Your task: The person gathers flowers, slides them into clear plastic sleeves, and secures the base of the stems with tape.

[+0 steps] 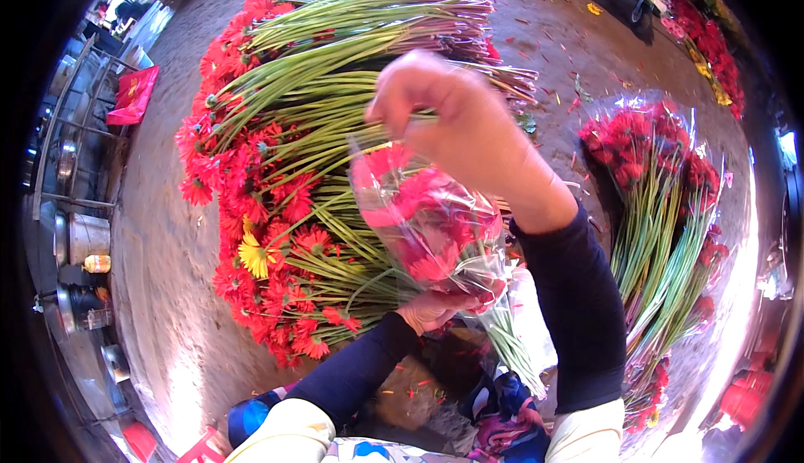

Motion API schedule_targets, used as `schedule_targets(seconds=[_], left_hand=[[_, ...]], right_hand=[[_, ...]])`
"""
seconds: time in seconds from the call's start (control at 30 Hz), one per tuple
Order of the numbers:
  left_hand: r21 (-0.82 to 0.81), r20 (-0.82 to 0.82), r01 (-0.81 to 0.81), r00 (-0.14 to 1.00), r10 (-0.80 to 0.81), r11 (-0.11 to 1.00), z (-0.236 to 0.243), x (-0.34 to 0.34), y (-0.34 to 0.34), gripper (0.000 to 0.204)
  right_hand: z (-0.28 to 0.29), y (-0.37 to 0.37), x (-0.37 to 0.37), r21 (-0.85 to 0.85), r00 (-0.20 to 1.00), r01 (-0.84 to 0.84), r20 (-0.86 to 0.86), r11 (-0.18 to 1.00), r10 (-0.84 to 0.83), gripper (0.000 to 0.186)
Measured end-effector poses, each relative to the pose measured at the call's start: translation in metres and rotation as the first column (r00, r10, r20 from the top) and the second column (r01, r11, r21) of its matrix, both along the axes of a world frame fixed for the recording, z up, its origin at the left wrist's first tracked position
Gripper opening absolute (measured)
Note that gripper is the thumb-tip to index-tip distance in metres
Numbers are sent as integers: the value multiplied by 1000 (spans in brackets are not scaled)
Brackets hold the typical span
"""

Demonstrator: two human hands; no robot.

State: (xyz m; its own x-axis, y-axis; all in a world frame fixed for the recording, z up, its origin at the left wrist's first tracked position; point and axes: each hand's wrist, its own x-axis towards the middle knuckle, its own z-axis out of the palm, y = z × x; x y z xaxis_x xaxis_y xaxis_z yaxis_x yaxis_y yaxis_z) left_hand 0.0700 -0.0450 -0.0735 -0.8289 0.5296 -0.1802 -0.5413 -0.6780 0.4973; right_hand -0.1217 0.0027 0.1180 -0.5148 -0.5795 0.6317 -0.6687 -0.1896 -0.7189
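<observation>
A bouquet of red gerberas [419, 203] in a clear plastic sleeve is tilted, its stems downward to the right. My left hand [440, 308] is closed round its lower part, where the sleeve narrows. Above the flowers, my right hand [435, 107] has curled fingers beside the sleeve's upper edge, slightly blurred; whether they pinch the plastic I cannot make out. Beneath and behind lies a large pile of long-stemmed red gerberas [268, 170], with one yellow bloom [253, 252] among them. A white sheet [536, 312] shows partly behind my right arm.
Sleeved red gerbera bundles [649, 212] lie at the right on the concrete floor [159, 270]. A wheeled cart [641, 6] and more flowers [708, 40] are at the top right. A metal rack with pots [84, 237] and a red bag [132, 94] line the left side.
</observation>
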Motion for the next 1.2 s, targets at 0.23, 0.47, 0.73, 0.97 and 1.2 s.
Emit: schedule_targets(seconds=[0.23,0.47,0.73,0.97,1.2], left_hand=[[12,329,-175,931,161,985,-28,6,-10,39],[-20,355,-330,880,315,944,47,-69,-17,38],[-40,120,-208,970,212,977,63,-108,53,44],[-425,-36,-38,999,25,904,53,-86,190,43],[-684,-368,147,777,-512,714,72,-25,334,103]], right_hand=[[-51,109,17,34,794,364,511,931,-329,35],[-172,234,210,666,650,-159,626,729,-430,117],[-187,226,277,611,455,479,442,630,-773,34],[-190,277,300,600,222,666,406,442,-886,41],[-168,383,299,558,-152,830,219,-4,-964,43]])
